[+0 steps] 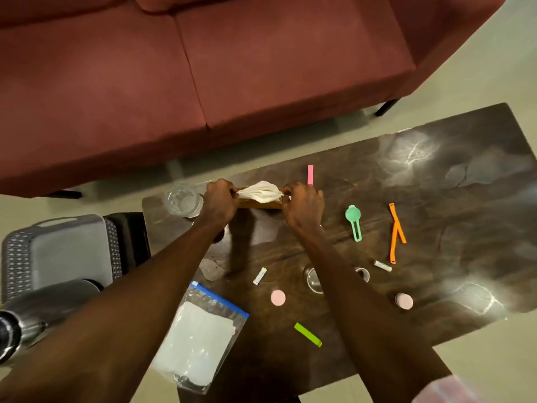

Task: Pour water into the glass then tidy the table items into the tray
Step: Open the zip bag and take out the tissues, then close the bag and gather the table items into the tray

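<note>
My left hand [220, 200] and right hand [302, 203] are apart, each pinched shut on one end of a crumpled white tissue [260, 191] stretched between them over the far edge of the table [436, 199]. Under the tissue lies a flat brown thing; I cannot tell what it is.

Handling, as I judge it:
- Tissue: very light, soft, tears easily. Hold it by the bunched ends, as now, or ball it in one palm.
- Glass [183, 200]: just left of my left hand, clear, upright; the water level cannot be read. Rigid, fragile, likely slippery. Grip it round the wall, low down, and keep my left wrist away from it.
- Bag [200, 335]: clear, blue-sealed, white sheet inside, near edge of the table. Limp and slick; lift it by the seal strip.
- Green scoop [355, 222], orange strap [395, 232], pink stick [310, 174], green stick [308, 334], pink discs [278, 297]: light and stiff. Pinch each at mid-length; the discs by their rims.
- Tray [58, 251]: grey, perforated walls, on the floor-side left of the table, well apart from the small items.

Labels: no brand or writing is legible on any item. The small white tubes [382, 266] carry marks too small to read.
</note>
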Demonstrator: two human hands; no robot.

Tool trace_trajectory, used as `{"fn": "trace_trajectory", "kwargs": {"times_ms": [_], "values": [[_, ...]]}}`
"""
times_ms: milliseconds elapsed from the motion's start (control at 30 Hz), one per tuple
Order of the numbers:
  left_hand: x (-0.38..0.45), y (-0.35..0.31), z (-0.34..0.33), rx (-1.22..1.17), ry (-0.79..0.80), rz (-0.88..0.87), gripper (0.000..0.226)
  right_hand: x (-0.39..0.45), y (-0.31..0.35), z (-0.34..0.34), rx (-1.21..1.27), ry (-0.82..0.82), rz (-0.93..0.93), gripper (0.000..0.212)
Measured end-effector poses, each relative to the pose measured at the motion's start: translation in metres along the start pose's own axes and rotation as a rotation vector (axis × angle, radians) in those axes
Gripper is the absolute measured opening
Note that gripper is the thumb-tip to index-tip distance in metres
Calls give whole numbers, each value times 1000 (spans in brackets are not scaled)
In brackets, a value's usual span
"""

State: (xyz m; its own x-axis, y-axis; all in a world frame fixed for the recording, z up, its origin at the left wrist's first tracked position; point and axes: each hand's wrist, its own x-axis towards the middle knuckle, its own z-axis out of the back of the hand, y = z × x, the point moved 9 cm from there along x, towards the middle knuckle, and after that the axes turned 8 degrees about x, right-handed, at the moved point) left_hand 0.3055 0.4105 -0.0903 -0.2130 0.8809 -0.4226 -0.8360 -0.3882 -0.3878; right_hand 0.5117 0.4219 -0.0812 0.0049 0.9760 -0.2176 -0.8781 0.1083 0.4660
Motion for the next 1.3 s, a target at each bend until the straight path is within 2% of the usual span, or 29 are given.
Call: {"fn": "trace_trajectory", "kwargs": {"times_ms": [100, 233, 433, 633, 833, 1167, 1300], "values": [[2, 9, -14, -6, 69, 55, 25, 2, -6, -11, -24, 26, -48, 24], [-4, 10, -19, -10, 61, 73, 38, 2, -6, -11, 1, 43, -60, 23], [-24, 4, 1, -101, -75, 70, 43, -9, -4, 3, 113, 23, -116, 23], [-69, 8, 4, -212, -111, 66, 39, -49, 7, 15, 180, -12, -136, 21], [-127, 36, -6, -226, -38, 52, 43, -110, 24, 20, 269, -37, -176, 27], [-239, 118, -5, -274, -30, 93, 42, -253, 53, 7, 377, -4, -222, 28], [-281, 157, -14, -277, -16, 102, 42, -323, 61, -7, 495, 56, -247, 7]]}}
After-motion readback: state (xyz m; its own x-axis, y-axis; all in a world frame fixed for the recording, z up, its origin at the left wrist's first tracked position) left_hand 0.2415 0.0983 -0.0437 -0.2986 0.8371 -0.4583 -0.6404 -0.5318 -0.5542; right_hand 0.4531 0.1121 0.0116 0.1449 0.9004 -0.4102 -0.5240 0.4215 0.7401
